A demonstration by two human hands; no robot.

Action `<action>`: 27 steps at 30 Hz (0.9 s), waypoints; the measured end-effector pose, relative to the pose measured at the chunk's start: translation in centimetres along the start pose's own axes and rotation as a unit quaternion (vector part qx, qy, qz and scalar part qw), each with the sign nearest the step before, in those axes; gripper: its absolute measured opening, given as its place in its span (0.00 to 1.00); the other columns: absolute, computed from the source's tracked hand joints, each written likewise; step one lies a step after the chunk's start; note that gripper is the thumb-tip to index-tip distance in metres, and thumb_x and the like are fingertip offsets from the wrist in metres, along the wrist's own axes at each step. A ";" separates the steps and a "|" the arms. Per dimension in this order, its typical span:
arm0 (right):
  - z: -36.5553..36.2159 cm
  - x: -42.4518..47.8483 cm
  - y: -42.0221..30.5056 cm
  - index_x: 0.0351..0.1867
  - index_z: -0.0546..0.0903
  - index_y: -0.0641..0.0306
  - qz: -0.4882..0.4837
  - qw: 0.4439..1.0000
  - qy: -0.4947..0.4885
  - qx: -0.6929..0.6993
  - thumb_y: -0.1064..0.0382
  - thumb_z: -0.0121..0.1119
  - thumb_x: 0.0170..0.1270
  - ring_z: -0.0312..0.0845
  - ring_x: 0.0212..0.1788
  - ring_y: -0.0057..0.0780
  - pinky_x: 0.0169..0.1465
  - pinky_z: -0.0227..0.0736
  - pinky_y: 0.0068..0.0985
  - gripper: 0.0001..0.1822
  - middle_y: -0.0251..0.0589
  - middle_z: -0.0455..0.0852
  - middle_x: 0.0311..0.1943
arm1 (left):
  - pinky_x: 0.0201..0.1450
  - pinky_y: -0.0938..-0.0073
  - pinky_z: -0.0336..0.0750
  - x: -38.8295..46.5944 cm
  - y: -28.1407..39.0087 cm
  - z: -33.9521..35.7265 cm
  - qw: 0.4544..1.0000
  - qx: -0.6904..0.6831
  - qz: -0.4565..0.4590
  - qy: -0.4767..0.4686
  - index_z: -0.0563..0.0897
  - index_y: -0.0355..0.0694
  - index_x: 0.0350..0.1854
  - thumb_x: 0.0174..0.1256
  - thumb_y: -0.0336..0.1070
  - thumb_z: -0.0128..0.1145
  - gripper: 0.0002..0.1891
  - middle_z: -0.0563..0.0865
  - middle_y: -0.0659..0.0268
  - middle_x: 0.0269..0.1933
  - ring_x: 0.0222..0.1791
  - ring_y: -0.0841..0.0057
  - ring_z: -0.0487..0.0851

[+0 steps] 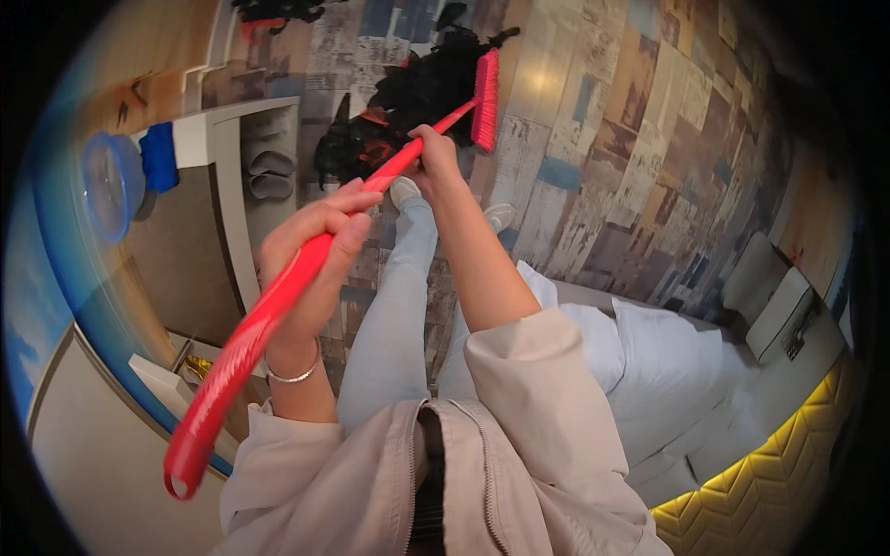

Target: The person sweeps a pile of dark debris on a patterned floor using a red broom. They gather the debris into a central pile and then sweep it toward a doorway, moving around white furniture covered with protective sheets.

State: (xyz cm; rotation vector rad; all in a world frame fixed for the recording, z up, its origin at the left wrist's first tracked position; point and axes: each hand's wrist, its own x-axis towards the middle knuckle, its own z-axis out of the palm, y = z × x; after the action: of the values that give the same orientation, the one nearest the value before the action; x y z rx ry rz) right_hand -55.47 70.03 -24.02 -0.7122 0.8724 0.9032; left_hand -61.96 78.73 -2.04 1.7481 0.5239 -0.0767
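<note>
A red broom handle (pixel 288 281) runs slantwise in front of me, its looped end low at the left. My left hand (pixel 313 254) wraps the upper part of the handle, and a bracelet circles that wrist. Farther down the shaft, my right hand (pixel 434 156) grips it near the head. The pink-red broom head (pixel 486 101) has its bristles turned to the right, over the wood-patterned floor (pixel 556 139). Beside it on the left, a black painted splash with red patches (pixel 424 87) covers part of the floor.
At the left stands a low cabinet (pixel 188 229) with grey slippers (pixel 271 174) in its open side. A clear blue basin (pixel 111 186) and a blue cloth (pixel 159 158) are on top. A bed with white bedding (pixel 646 354) stands at the right, near a grey bag (pixel 780 314).
</note>
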 end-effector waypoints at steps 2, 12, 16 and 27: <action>1.3 -2.1 0.7 0.16 0.64 0.62 -0.023 1.000 0.005 0.007 0.67 0.47 0.49 0.57 0.07 0.22 0.09 0.48 0.18 0.08 0.35 0.64 0.10 | 0.50 0.72 0.66 -1.3 0.6 -1.4 1.000 0.000 0.020 0.005 0.73 0.31 0.18 0.52 0.26 0.54 0.07 0.81 0.57 0.36 0.46 0.68 0.76; -0.7 -2.8 3.9 0.19 0.67 0.61 0.046 0.998 0.023 0.028 0.61 0.50 0.52 0.60 0.10 0.21 0.13 0.57 0.15 0.10 0.34 0.69 0.13 | 0.38 0.78 0.71 -0.7 0.7 -2.2 0.998 0.028 0.003 -0.053 0.76 0.31 0.22 0.53 0.28 0.53 0.05 0.82 0.59 0.33 0.35 0.75 0.79; 2.7 -6.2 1.4 0.28 0.72 0.64 0.028 0.999 -0.003 -0.022 0.57 0.49 0.56 0.72 0.22 0.29 0.31 0.72 0.23 0.12 0.39 0.74 0.21 | 0.28 0.78 0.71 1.5 1.1 -0.9 0.979 0.138 0.144 -0.029 0.79 0.34 0.24 0.50 0.35 0.55 0.08 0.81 0.57 0.26 0.25 0.70 0.79; 2.1 -17.1 -3.9 0.44 0.73 0.69 -0.389 0.833 0.035 -0.392 0.57 0.46 0.60 0.76 0.38 0.32 0.47 0.68 0.27 0.17 0.44 0.77 0.37 | 0.45 0.66 0.67 -0.5 2.4 8.2 0.952 0.110 0.276 -0.080 0.77 0.38 0.31 0.43 0.39 0.57 0.13 0.79 0.59 0.31 0.35 0.64 0.77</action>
State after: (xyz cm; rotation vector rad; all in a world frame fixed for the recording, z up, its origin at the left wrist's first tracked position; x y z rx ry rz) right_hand -57.18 63.88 -7.51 -1.6737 0.1593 0.4494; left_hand -59.65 70.46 -1.77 2.0275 -0.1090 0.1240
